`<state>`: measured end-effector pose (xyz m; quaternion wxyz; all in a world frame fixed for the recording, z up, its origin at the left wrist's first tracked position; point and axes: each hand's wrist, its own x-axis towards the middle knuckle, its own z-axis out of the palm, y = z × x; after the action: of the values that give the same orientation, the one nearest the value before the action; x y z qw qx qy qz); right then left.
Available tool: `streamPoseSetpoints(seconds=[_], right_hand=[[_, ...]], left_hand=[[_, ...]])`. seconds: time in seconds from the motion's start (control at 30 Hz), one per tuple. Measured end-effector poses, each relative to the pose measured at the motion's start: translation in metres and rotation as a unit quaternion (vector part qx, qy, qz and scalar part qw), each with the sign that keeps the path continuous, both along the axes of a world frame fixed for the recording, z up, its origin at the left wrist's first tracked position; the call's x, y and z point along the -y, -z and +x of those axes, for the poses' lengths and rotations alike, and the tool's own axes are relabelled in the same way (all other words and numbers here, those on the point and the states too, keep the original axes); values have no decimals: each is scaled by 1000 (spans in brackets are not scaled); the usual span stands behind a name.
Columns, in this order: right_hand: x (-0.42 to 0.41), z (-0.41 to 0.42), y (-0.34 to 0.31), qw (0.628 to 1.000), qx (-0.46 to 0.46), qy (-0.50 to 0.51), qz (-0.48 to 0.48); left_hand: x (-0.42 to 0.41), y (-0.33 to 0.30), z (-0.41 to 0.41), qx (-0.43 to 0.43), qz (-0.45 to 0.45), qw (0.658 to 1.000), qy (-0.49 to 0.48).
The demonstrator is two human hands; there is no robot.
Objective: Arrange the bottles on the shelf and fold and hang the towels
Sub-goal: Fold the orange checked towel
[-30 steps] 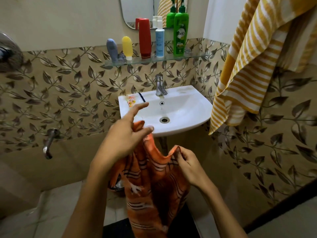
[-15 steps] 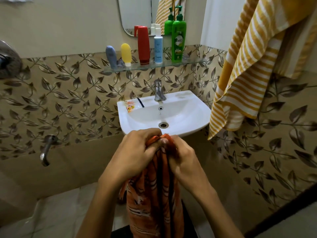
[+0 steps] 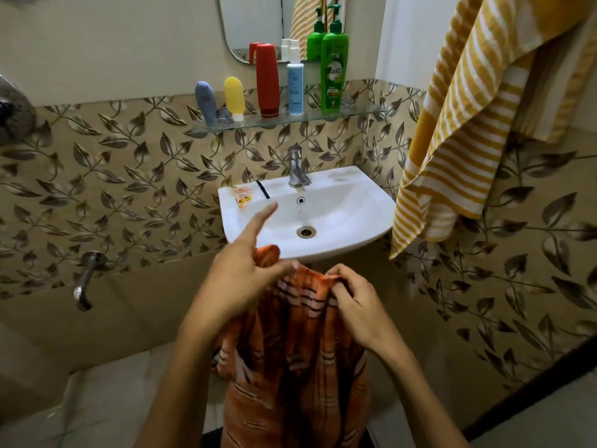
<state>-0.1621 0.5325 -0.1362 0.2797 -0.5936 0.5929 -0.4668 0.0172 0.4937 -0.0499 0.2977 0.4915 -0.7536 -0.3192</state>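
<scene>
- Orange with dark and pale stripes, the orange towel [image 3: 297,360] hangs in folds below both hands, its lower part running out of the bottom of the view.
- The right hand [image 3: 358,305] pinches the towel's top edge; its fingers are curled tight round the cloth, so this grip is narrow and holds the towel.
- The left hand [image 3: 240,279] sits just left of that grip, at the towel's other upper corner, which pokes up behind it. Its forefinger is straight and points up and away, and the thumb lies out toward the right hand. Whether the hidden fingers hold the cloth I cannot tell.
- Just beyond the two hands stands the white sink [image 3: 361,215], with a chrome tap [image 3: 295,168] at its back rim and a small printed sachet [image 3: 243,197] on its left corner.
- Far to the left of the hands a metal spout [image 3: 84,279] sticks out of the wall.
- Up and to the right of the right hand's grip, a yellow striped towel [image 3: 458,130] hangs against the leaf-patterned tiles.
- Farther off, above the tap, a glass shelf [image 3: 355,112] carries five bottles in a row: grey-blue bottle [image 3: 206,100], yellow bottle [image 3: 234,97], red bottle [image 3: 267,79], pale blue bottle [image 3: 295,85] and green pump bottle [image 3: 333,69].
- Behind the taller bottles, a mirror [image 3: 252,24] shows their reflections.
</scene>
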Motion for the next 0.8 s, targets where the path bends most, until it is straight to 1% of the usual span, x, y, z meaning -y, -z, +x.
streamPoseSetpoints(seconds=[0.1,0.17,0.3,0.43,0.57,0.63,0.73,0.8], right_hand=[[-1,13,-13,999,6,-30,-23],[-1,15,-20,998,12,-43,-37],[-3,11,-25,995,28,-60,-76],[-4,14,-17,994,12,-60,-87],[-1,5,4,996,-41,24,-73],[-3,-5,15,995,-52,75,-47],[-8,-16,26,985,-45,166,-18],[-9,-22,26,982,-43,186,-9]], left_hand=[[-4,12,-11,92,41,990,99],[-3,17,-15,111,20,986,124],[4,15,-14,123,-50,990,55],[3,11,-16,95,-88,991,45],[0,1,-19,32,-139,989,43],[1,-5,-15,0,-160,987,16],[7,-9,-5,-38,-191,978,-79],[14,-6,0,-32,-191,969,-152]])
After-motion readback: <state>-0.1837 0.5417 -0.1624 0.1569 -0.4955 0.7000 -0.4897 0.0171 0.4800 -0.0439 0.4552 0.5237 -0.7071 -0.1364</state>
